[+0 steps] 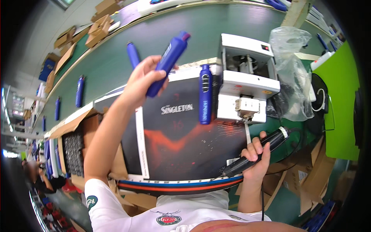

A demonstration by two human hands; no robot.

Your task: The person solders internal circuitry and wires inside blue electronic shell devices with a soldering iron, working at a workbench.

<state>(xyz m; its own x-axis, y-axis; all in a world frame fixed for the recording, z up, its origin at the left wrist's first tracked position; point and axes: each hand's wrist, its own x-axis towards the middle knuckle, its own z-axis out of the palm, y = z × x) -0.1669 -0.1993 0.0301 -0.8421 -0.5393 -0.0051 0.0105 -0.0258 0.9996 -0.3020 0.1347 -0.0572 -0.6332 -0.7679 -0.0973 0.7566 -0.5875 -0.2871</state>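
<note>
My left hand (143, 79) is raised over the far part of the bench, its fingers closed round a blue cylindrical device (170, 58). The device is tilted, with its narrow, reddish end pointing up and right. Down at the right, my right hand (256, 161) grips a black electric screwdriver (276, 139). The driver's tip points left, over the front edge of the dark printed mat (174, 133). A similar blue device (205, 96) lies on the mat, left of a white screw feeder (249, 83). Another blue device (133, 55) lies behind my left hand.
More blue devices (79, 92) stretch along the green bench (104, 62) at left. A cardboard box (73, 125) of dark parts sits beside my left forearm. Right of the feeder are a clear plastic bag (291, 73), a green panel (340, 104) and the driver's cable. Someone sits far left.
</note>
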